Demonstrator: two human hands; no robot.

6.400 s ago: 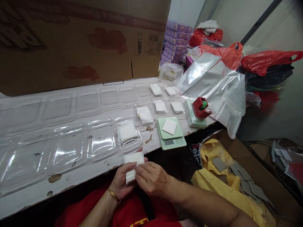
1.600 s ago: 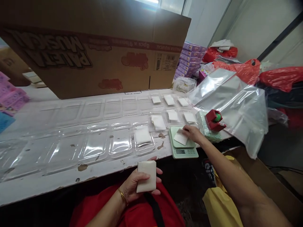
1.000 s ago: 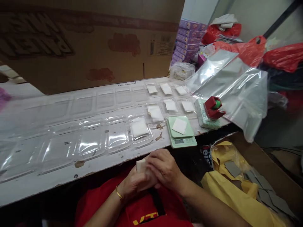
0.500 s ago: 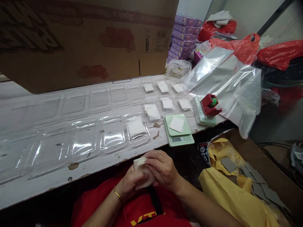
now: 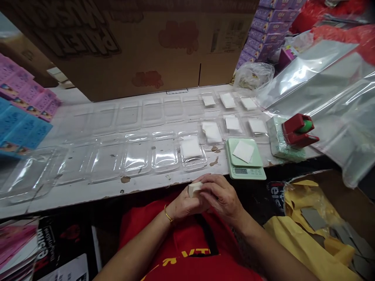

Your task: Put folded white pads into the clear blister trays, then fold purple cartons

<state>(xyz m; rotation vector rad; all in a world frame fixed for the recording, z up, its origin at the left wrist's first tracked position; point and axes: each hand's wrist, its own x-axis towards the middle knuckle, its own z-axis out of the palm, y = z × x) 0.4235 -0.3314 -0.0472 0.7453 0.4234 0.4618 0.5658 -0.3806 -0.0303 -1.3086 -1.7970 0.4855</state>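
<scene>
Close to my body, just off the table's front edge, both hands hold a small stack of white square sheets (image 5: 194, 189). My left hand (image 5: 187, 205) is closed round the stack from the left. The fingers of my right hand (image 5: 221, 197) are bent over its top and right side; the fingertips are partly hidden. A pale green digital scale (image 5: 246, 162) lies ahead to the right, bearing one white square piece (image 5: 243, 151); its reading is too small to make out. Left of the scale, a clear plastic tray (image 5: 194, 165) contains a white stack (image 5: 191, 147).
Clear plastic trays (image 5: 136, 156) line the table in rows; several at the right contain white stacks. A large cardboard box (image 5: 175, 58) stands behind. A red tape dispenser (image 5: 299, 130) and clear plastic bags (image 5: 316, 78) are at right. Coloured boxes (image 5: 26, 125) are piled left.
The view has swung left and down, so things appear further right and the coloured boxes at left show. Both hands stay on the stack, which now sits lower within the fingers.
</scene>
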